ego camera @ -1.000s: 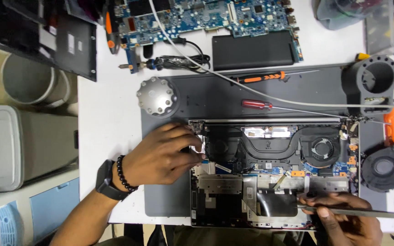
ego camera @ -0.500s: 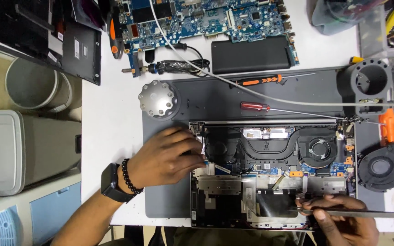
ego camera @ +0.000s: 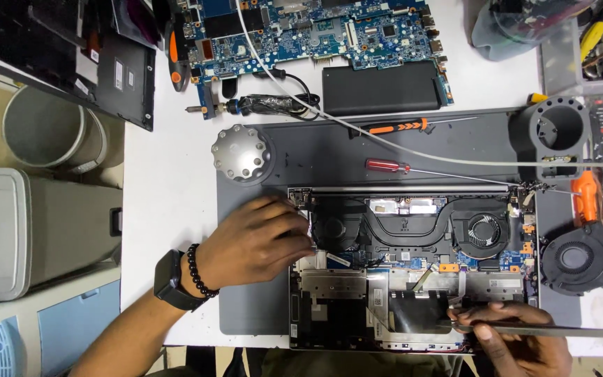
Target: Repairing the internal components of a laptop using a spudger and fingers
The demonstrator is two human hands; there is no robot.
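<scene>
White table (ego camera: 169, 188) fills the view, with a dark grey mat (ego camera: 329, 153) laid over its middle and an opened laptop (ego camera: 413, 272) on the near part of the mat, its insides showing: a black fan (ego camera: 484, 230) on the right and a dark heat pipe (ego camera: 406, 227) curving across the far half. The left hand (ego camera: 256, 241), with a watch and a bead bracelet at the wrist, rests on the laptop's far left corner, fingers curled down and pinched at something small there; what it grips I cannot tell. The right hand (ego camera: 518, 342) is at the near right edge, closed around a thin metal tool (ego camera: 560, 330) that lies flat and reaches off to the right. Farther back on the mat lie a red screwdriver (ego camera: 387, 165) and an orange-and-black screwdriver (ego camera: 399, 128), with a round metal knob (ego camera: 241, 153) at the mat's far left corner. A blue circuit board (ego camera: 315, 31) and a black battery (ego camera: 382, 89) sit at the far edge. A loose round fan (ego camera: 579, 257) sits right of the laptop.
</scene>
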